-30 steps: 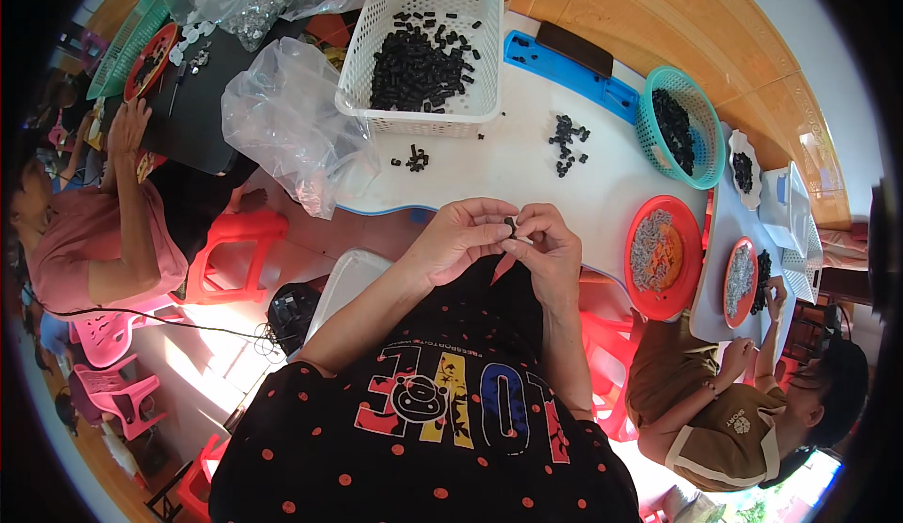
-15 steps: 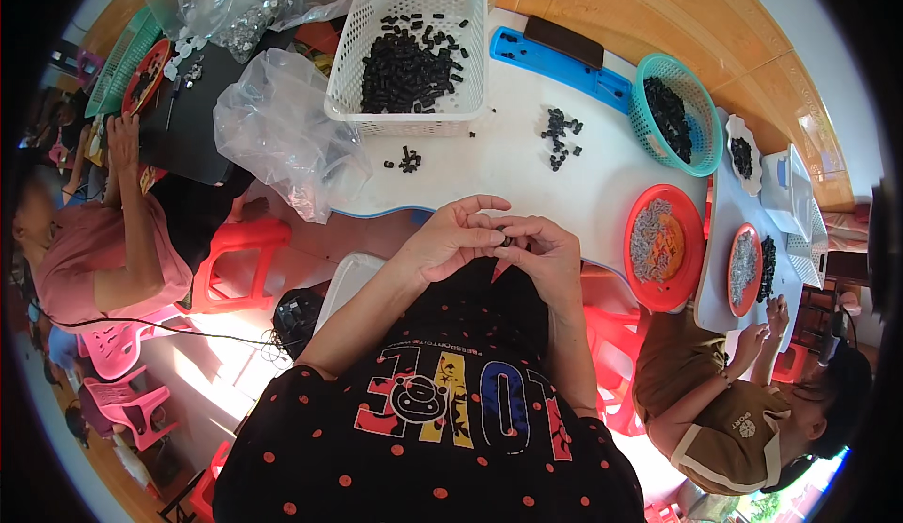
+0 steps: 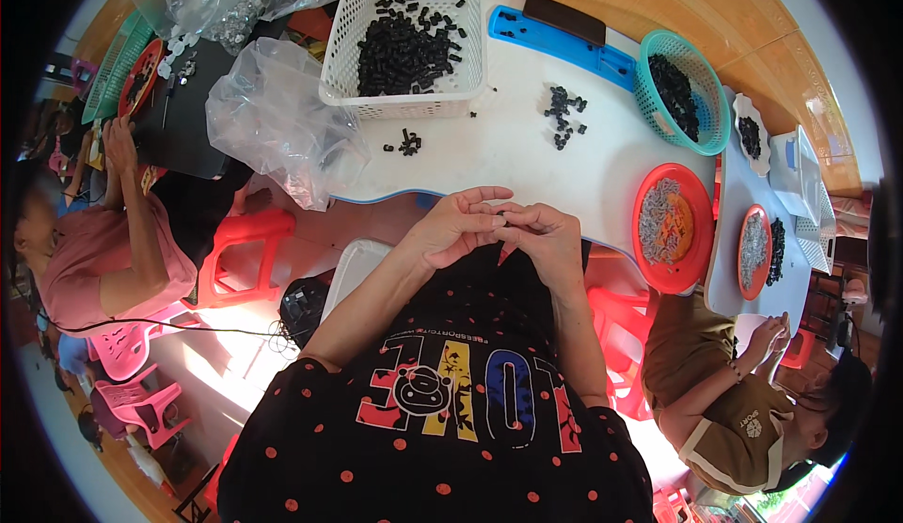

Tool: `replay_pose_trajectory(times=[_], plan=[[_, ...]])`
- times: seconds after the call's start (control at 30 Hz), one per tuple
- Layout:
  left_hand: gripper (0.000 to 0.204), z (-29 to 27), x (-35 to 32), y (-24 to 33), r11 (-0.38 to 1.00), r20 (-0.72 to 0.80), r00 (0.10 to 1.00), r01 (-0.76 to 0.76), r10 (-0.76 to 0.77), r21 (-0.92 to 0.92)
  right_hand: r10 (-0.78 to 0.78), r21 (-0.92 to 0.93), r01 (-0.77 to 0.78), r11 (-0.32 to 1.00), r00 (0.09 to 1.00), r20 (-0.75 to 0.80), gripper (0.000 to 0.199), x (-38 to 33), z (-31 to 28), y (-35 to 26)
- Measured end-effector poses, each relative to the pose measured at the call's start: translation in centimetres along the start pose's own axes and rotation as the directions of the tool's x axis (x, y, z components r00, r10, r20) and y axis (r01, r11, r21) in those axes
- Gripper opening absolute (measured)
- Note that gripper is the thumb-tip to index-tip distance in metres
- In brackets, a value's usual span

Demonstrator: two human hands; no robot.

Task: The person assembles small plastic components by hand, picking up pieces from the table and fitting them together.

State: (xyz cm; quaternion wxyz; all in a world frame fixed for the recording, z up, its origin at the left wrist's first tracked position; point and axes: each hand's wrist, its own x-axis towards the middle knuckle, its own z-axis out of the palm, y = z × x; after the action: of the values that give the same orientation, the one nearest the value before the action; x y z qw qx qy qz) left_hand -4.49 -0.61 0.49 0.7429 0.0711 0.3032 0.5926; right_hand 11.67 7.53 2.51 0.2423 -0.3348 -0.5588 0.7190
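Note:
My left hand (image 3: 453,229) and my right hand (image 3: 547,244) meet just off the table's near edge, fingertips pinched together. Between them is a small dark piece (image 3: 501,215), mostly hidden by the fingers. Ahead on the white table (image 3: 451,167) lie two loose groups of short black cylindrical pieces: a small cluster (image 3: 409,144) at the left and a larger pile (image 3: 562,114) to the right. Behind the small cluster, a white perforated basket (image 3: 404,107) holds many more such pieces. A red plate (image 3: 696,264) with small silvery parts and something orange sits right of my hands.
A clear plastic bag (image 3: 277,118) lies left of the basket. Toward the back right are a blue tray (image 3: 564,48) with a dark block and a teal basket (image 3: 649,100) of black pieces. Co-workers sit at left (image 3: 113,250) and right (image 3: 724,401), near red stools (image 3: 246,250).
The whole view has shifted slightly. My hands stay together on the small piece, with the fingers slightly rearranged. At the right, the co-worker's hands have moved down and come together.

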Motion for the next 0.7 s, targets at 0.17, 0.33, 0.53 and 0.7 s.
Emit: replay_pose_trajectory(times=[0.17,0.33,0.53,0.7], plan=[[0.057,-1.1,0.1,-0.2,0.992,0.072,0.994,0.093,-0.087,-0.08,-0.017,0.009,0.016,1.0,0.999,0.043,0.012,0.0,0.1,0.2],[0.052,-1.1,0.0,-0.2,0.993,0.089,0.995,0.055,-0.046,-0.1,-0.02,0.092,0.017,0.996,0.999,0.025,0.02,0.0,0.7,-0.3],[0.026,-0.3,0.1,0.1,0.985,0.223,0.974,0.069,-0.032,-0.16,-0.194,0.101,0.187,0.977,0.98,0.055,0.026,-0.4,1.2,-1.5],[0.026,0.1,-0.2,0.2,0.987,0.277,0.961,0.024,0.021,-0.161,-0.154,0.039,0.152,0.988,0.986,0.063,0.026,-1.4,1.4,-2.2]])
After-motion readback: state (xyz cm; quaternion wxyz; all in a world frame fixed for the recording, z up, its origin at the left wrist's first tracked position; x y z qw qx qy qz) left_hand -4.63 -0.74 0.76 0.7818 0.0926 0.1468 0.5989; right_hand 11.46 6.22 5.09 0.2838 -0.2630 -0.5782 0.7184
